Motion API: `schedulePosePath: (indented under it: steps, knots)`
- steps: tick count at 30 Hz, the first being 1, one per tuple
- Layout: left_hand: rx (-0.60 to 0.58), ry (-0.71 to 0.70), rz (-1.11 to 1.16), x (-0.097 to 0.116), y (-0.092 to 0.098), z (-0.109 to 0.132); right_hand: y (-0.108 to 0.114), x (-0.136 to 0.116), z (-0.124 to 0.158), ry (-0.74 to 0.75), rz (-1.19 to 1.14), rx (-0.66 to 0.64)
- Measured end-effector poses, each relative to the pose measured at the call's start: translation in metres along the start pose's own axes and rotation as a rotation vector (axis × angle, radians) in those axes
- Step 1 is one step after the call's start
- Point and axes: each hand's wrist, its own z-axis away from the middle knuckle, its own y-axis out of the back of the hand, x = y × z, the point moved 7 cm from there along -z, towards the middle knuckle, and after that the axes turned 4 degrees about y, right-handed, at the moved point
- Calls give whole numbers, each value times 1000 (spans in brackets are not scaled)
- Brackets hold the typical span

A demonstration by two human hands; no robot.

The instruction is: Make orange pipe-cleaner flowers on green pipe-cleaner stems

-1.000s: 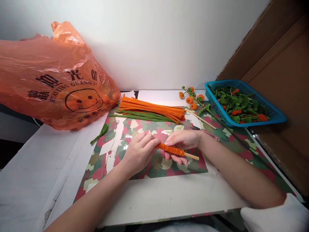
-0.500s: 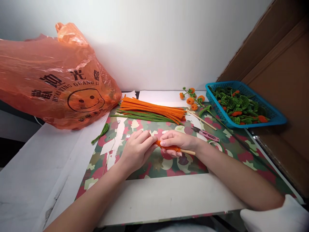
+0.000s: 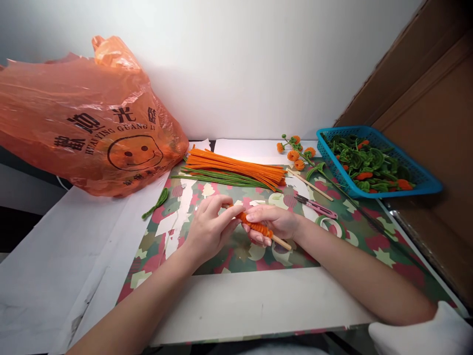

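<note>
Both hands meet over the counter (image 3: 258, 305): the left hand (image 3: 209, 228) pinches the tip of a stick (image 3: 282, 242) wrapped in orange pipe cleaner (image 3: 255, 227), the right hand (image 3: 276, 222) grips its middle.

Your white paper-covered table (image 3: 55, 256) carries a camouflage-patterned paper mat (image 3: 373, 236). Left of the mat slumps a crinkled orange plastic bag (image 3: 92, 123). At the mat's far right corner sits a blue plastic mesh basket (image 3: 406, 190). Along the mat's far edge lies a bundle of straight orange pipe cleaners (image 3: 236, 165). A bent green pipe-cleaner scrap (image 3: 157, 202) crosses the mat's left edge.
</note>
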Motion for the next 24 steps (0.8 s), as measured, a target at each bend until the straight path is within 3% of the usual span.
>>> schedulePosePath:
  steps: [2, 5, 8, 11, 17, 24]
  knots:
    - [50, 98, 99, -6, 3, 0, 1, -2, 0, 39, -23, 35]
    - [83, 368, 364, -23, 1, 2, 3, -1, -3, 92, -54, 98]
    - [-40, 645, 719, -35, -16, 7, 5, 5, -6, 89, -83, 124]
    - [-182, 832, 1008, -35, -33, 12, 8, 9, -8, 94, -80, 162]
    - [-188, 963, 1166, -34, -41, 16, 9, 10, -10, 117, -35, 214]
    - [-177, 997, 1205, -36, -43, 19, 9, 12, -9, 107, -61, 205]
